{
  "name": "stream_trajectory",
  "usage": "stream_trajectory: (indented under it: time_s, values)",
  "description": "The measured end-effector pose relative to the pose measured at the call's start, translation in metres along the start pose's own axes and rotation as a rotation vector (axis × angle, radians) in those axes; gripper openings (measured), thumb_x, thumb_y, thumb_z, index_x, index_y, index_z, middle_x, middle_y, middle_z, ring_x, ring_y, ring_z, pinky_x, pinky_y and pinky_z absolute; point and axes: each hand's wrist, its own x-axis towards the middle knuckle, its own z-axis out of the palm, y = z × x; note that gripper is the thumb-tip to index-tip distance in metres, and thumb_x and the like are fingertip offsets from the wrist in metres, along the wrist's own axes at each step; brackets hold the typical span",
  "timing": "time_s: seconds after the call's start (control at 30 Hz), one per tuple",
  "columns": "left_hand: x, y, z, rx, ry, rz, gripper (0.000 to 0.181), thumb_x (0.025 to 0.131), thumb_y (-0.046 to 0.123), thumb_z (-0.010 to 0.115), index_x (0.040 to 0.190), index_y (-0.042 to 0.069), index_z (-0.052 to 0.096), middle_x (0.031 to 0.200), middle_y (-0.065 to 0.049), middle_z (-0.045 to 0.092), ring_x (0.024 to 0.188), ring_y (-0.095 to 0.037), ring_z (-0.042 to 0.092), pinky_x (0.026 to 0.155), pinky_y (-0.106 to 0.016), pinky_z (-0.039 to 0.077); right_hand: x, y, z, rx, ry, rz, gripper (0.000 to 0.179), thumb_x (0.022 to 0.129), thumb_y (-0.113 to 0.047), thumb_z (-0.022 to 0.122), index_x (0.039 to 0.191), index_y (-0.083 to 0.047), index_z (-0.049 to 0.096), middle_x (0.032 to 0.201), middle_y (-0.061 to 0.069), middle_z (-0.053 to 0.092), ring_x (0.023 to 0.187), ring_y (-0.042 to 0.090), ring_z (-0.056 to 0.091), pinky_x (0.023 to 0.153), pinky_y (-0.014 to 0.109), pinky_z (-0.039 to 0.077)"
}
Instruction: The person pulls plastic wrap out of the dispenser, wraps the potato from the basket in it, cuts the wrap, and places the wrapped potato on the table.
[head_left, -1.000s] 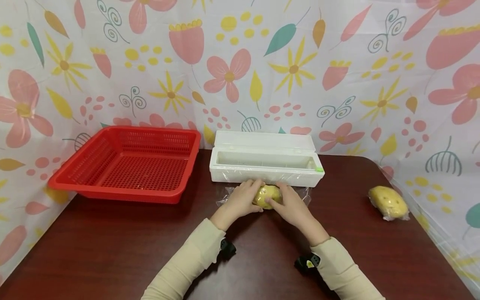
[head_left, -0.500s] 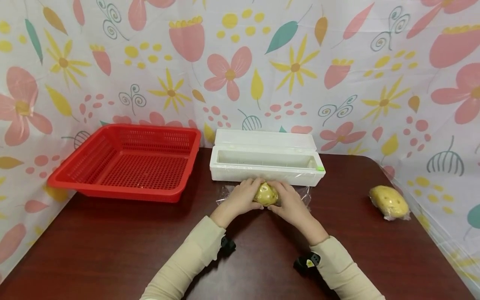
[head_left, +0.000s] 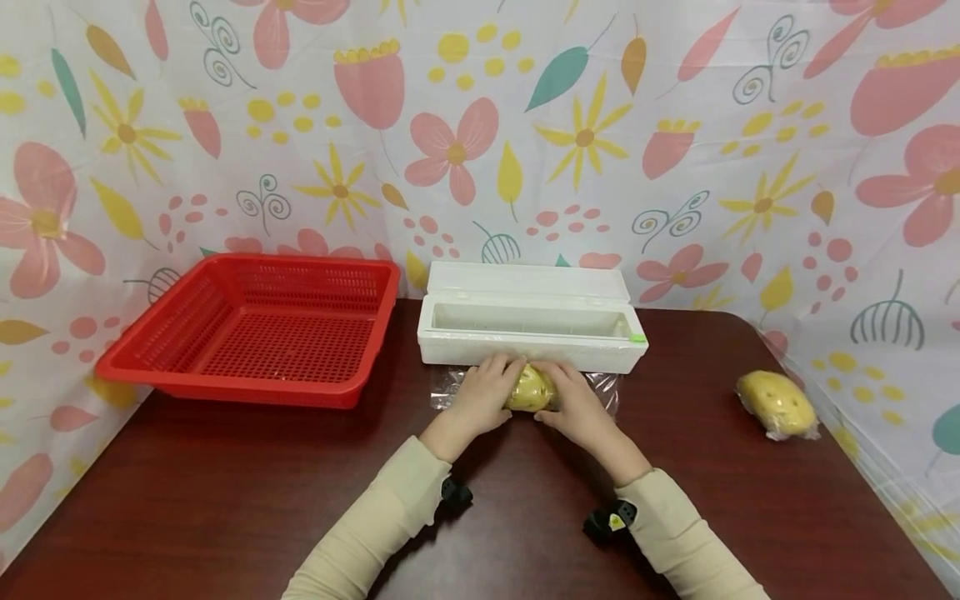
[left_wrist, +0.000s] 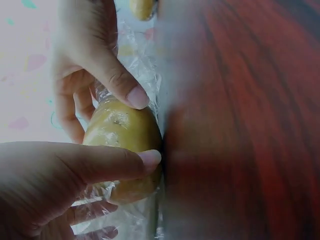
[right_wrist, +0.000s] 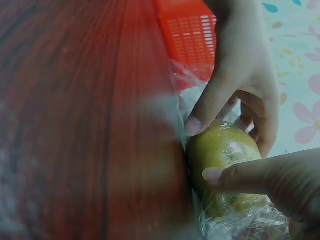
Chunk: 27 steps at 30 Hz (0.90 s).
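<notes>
A yellow potato [head_left: 531,392], glossy with clear plastic wrap, lies on the table just in front of the white wrap dispenser [head_left: 532,354]. My left hand [head_left: 482,396] holds its left end and my right hand [head_left: 576,402] its right end, thumbs on the near side. In the left wrist view, both thumbs press on the potato [left_wrist: 120,125] while the other fingers reach round behind it. Crinkled plastic wrap [head_left: 604,388] spreads out on both sides beneath the hands. From the right wrist side, bunched wrap [right_wrist: 250,222] shows by the potato's near end.
A red perforated basket [head_left: 247,388] stands at the back left. Another wrapped potato [head_left: 777,404] rests near the table's right edge. The dispenser's lid [head_left: 528,282] is raised against the floral curtain [head_left: 457,75] behind the table [head_left: 247,500].
The potato has been turned between the hands, so another side faces the camera, and it has moved slightly toward the dispenser. Both hands have kept hold of it, and the right thumb has shifted down.
</notes>
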Motion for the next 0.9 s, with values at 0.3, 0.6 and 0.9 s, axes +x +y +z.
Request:
stream_trajectory:
  time_s: [0.3, 0.6, 0.9]
  values:
    - [0.0012, -0.0048, 0.0044, -0.13, 0.021, -0.001, 0.089, 0.066, 0.01, 0.085, 0.141, 0.012, 0.037, 0.13, -0.014, 0.049, 0.115, -0.032, 0.052, 0.088, -0.045, 0.05, -0.0006, -0.0034, -0.0003, -0.044, 0.017, 0.027, 0.072, 0.059, 0.0, 0.086, 0.125, -0.001, 0.057, 0.117, 0.021, 0.057, 0.107, 0.038, 0.057, 0.09, 0.051, 0.047]
    - [0.0068, -0.0011, 0.0027, -0.042, 0.025, -0.004, 0.069, 0.065, 0.016, 0.086, 0.122, 0.01, 0.045, 0.117, -0.013, 0.055, 0.102, -0.028, 0.059, 0.083, -0.039, 0.052, 0.0038, -0.0007, -0.0042, -0.079, -0.012, 0.041, 0.072, 0.061, -0.007, 0.087, 0.127, -0.003, 0.058, 0.117, 0.02, 0.06, 0.105, 0.036, 0.059, 0.088, 0.051, 0.048]
    - [0.0069, -0.0026, 0.0039, -0.086, 0.006, -0.03, 0.073, 0.062, 0.015, 0.088, 0.121, 0.009, 0.045, 0.117, -0.015, 0.053, 0.103, -0.03, 0.058, 0.085, -0.041, 0.052, 0.0024, -0.002, -0.0041, -0.088, -0.041, 0.036, 0.08, 0.058, -0.006, 0.088, 0.129, -0.001, 0.05, 0.118, 0.022, 0.057, 0.108, 0.037, 0.056, 0.09, 0.052, 0.046]
